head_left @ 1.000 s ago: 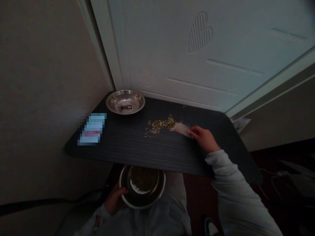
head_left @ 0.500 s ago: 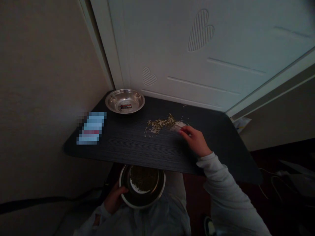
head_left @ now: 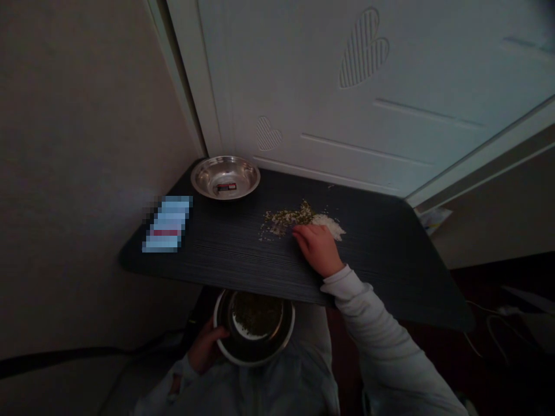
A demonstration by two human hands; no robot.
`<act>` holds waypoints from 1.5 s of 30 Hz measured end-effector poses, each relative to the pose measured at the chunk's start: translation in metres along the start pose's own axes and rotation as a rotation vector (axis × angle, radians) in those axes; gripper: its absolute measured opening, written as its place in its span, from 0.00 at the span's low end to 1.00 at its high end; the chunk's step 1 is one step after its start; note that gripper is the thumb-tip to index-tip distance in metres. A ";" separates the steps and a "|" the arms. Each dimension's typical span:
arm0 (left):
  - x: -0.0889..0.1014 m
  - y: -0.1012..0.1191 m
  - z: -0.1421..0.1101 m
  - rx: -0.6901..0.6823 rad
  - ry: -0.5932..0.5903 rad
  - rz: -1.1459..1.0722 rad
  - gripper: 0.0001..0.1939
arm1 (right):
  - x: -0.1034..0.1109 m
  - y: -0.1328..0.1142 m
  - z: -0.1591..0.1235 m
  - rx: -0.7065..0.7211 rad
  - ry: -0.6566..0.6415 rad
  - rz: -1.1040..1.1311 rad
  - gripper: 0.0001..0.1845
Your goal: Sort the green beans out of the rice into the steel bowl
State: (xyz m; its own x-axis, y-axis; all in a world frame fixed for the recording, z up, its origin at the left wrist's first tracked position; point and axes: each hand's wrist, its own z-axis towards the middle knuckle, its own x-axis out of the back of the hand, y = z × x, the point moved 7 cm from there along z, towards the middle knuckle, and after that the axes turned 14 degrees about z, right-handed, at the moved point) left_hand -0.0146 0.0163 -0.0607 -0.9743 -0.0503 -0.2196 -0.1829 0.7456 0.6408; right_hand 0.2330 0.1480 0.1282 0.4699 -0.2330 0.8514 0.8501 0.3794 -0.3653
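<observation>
My left hand grips the left rim of a metal bowl, thumb over the edge, below the table's front edge. Dark green grains lie in that bowl. Over the dark table, my right hand has its fingers bent and pressed together at the front edge of a pile of mixed green and pale grains. Whether a grain is between its fingertips is too small to tell. Beside that hand, partly behind it, lies a heap of white grains.
On the table, a shiny metal basin with a label inside stands at the back left. A pixelated, phone-like flat object lies at the left. A white door panel rises behind the table. Cables lie on the floor at right.
My right hand has moved left from the white grains to the mixed pile, uncovering more of the white heap. My left hand still holds the bowl. The view has shifted slightly.
</observation>
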 end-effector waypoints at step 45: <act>-0.005 0.004 -0.001 -0.010 -0.023 -0.003 0.32 | 0.016 -0.026 -0.039 0.004 -0.084 0.147 0.11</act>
State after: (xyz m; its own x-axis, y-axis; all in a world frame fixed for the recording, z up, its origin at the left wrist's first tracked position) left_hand -0.0107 0.0187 -0.0564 -0.9705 -0.0366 -0.2383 -0.1868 0.7390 0.6473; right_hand 0.2279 0.0996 0.1366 0.5670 -0.0989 0.8178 0.7729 0.4071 -0.4866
